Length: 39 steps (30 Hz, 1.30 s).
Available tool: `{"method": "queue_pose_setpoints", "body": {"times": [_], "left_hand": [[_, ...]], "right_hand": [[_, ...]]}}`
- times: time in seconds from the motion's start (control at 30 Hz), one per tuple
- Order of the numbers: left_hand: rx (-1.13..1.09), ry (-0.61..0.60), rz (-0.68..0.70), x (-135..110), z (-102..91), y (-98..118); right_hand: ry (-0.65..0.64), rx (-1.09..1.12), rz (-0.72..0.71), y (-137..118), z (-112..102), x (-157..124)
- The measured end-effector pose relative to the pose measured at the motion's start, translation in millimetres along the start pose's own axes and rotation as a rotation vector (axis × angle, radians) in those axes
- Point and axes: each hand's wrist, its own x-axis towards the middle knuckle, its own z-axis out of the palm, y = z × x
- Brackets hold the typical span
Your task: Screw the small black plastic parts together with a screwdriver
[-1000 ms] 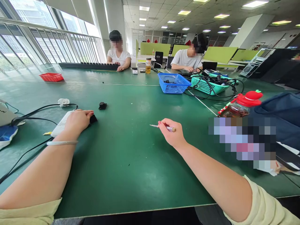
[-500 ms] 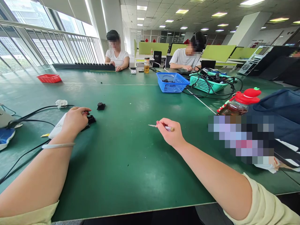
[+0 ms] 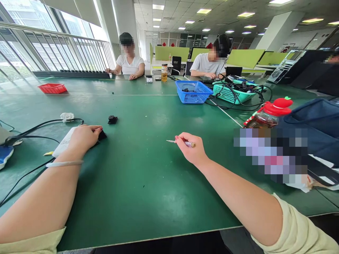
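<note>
My left hand (image 3: 86,137) is closed, thumb and fingers pinched at a small black part (image 3: 102,135) on the left of the table. A white box-shaped device (image 3: 63,144) with black cables lies partly under this hand. Another small black part (image 3: 112,120) stands just beyond the fingertips. My right hand (image 3: 191,148) is wrapped round a slim pointed hand tool (image 3: 189,144), held above the middle of the table. Its thin metal tip points left and its brownish end sticks out at the right. The exact kind of tool cannot be made out.
On the green table (image 3: 148,211) are a red tray (image 3: 53,89), a blue basket (image 3: 194,92) and a green basket (image 3: 233,94) full of cables. A red-lidded bottle (image 3: 266,118) and a dark blue bag (image 3: 315,130) sit right. Two people sit across.
My left fingers have drawn down closer over the black part. Across the table, a person's hand has slid the long black strip to the left. My right hand stays nearly still.
</note>
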Motion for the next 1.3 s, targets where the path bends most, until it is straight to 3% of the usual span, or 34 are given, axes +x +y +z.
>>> {"method": "queue_pose_setpoints", "body": {"times": [0.3,0.4,0.6,0.87,1.03,1.3], "left_hand": [[0.013,0.011,0.071,6,9.9,-4],[-0.026,0.034,0.045,0,4.8,1],[-0.205,0.190,-0.026,-8,-9.7,9],[-0.423,0.146,-0.150,-6,-10.3,6],[-0.470,0.202,-0.010,-8,-8.5,3],[-0.163,0.108,0.220,-6,-3.2,-2]], "right_hand": [[-0.006,-0.017,-0.002,1,0,0],[-0.010,-0.025,0.004,1,1,0],[-0.014,-0.020,0.004,1,1,0],[-0.023,-0.004,0.009,0,0,0],[-0.023,0.002,0.007,1,0,0],[-0.026,0.012,0.013,0,0,-1]]}}
